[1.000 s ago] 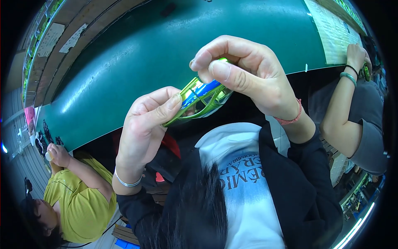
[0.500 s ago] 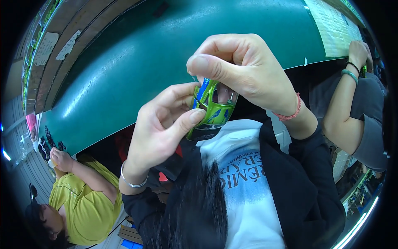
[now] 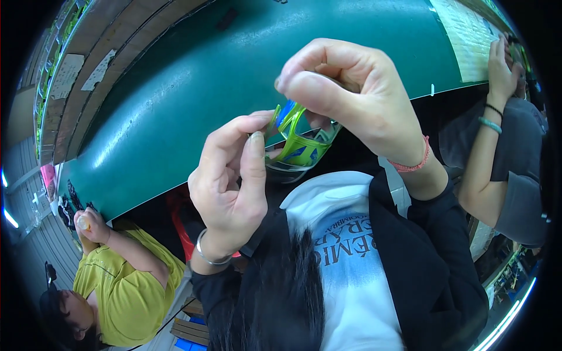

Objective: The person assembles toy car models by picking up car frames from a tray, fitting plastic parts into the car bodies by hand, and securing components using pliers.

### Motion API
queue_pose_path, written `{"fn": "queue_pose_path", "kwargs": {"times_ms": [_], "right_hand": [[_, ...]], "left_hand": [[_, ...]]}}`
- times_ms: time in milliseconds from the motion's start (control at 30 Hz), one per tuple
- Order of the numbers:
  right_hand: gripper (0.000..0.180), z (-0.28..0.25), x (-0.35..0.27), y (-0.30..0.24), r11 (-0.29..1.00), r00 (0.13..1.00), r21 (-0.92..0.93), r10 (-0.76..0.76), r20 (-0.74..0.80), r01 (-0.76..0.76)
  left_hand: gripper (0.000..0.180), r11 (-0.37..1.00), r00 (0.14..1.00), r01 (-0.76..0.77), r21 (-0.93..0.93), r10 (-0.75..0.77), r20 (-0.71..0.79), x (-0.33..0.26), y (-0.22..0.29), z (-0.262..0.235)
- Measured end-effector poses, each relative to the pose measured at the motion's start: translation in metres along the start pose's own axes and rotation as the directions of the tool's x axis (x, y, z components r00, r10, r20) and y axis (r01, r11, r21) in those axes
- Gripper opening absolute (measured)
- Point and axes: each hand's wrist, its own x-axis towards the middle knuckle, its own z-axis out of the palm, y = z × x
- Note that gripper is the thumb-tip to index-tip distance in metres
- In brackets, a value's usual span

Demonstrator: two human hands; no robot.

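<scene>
Between my hands is a green toy car body (image 3: 300,148) with blue markings and clear windows, tilted above the near edge of the table. My right hand (image 3: 363,93) is closed over its upper end, with some fingertips behind or inside the shell. Index finger and thumb of my left hand (image 3: 231,175) pinch at a thin green panel (image 3: 274,119) on the car's left side. This panel stands away from the body at its upper end; whether it is still joined lower down I cannot tell.
A long green table (image 3: 193,93) stretches in front of me, with a wooden rack (image 3: 111,35) at its left. White sheets (image 3: 462,41) lie at the far right. A person in yellow (image 3: 129,281) sits left; another person's arm (image 3: 489,140) is at the right.
My left thumb has left the car's side and moved up to the green panel, which now stands apart from the body. The car has tilted a little in my right hand.
</scene>
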Motion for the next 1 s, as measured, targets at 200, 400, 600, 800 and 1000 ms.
{"fn": "queue_pose_path", "kwargs": {"times_ms": [200, 400, 600, 800, 1000], "right_hand": [[0.065, 0.013, -0.022, 0.042, 0.92, 0.991, 0.37, -0.134, -0.018, 0.131], [0.055, 0.003, -0.039, 0.038, 0.934, 0.999, 0.355, 0.047, 0.0, -0.044], [0.056, -0.012, -0.051, 0.039, 0.644, 0.986, 0.759, 0.165, -0.017, -0.095], [0.058, -0.033, -0.066, 0.036, 0.543, 0.965, 0.801, 0.206, 0.163, -0.251], [0.059, -0.039, -0.066, 0.035, 0.597, 0.968, 0.762, 0.154, 0.199, -0.252]], "left_hand": [[0.02, 0.977, 0.996, 0.039, -0.211, -0.054, -0.065, 0.005, -0.003, 0.015], [0.01, 0.939, 0.993, -0.116, 0.323, 0.108, 0.045, 0.014, -0.007, 0.016], [0.013, 0.84, 0.921, -0.349, 0.415, 0.225, 0.319, 0.044, 0.001, 0.019], [0.017, 0.981, 0.922, 0.066, 0.181, -0.129, 0.364, 0.044, 0.014, 0.022], [0.022, 0.997, 0.879, -0.014, 0.075, -0.024, 0.476, 0.04, 0.012, 0.013]]}}
